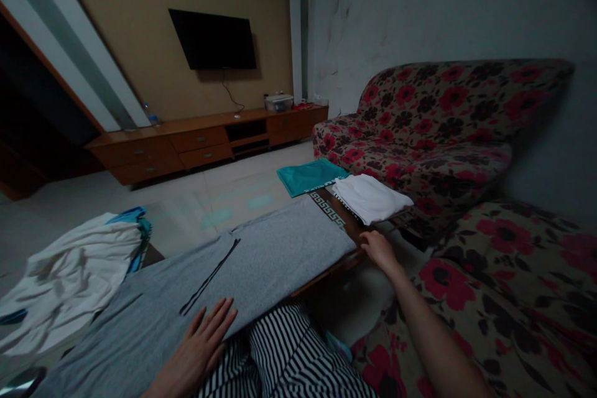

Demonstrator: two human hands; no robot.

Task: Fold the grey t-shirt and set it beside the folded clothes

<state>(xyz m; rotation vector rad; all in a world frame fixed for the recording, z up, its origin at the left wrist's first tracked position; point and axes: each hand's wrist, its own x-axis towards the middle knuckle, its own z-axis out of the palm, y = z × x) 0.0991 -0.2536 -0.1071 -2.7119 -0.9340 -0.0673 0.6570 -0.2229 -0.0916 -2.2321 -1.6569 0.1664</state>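
Striped trousers [291, 351] are showing nearest me, below the table's [326, 273] near edge; there I'm resting my left hand [208, 333], flat and gripping nothing, on the grey garment [280, 230] stretching along the tabletop. My right hand [379, 250], loosely curled and empty, is reaching towards the table's right end, near the folded white garment [370, 198].

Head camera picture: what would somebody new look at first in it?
Probably the flowered sofa at the right, because its big red blooms stand out. Next might come the long grey garment laid out along the table in the foreground, with a folded teal cloth and a folded white cloth past its far end. The black television on the tan wall, upper left, is bold too.
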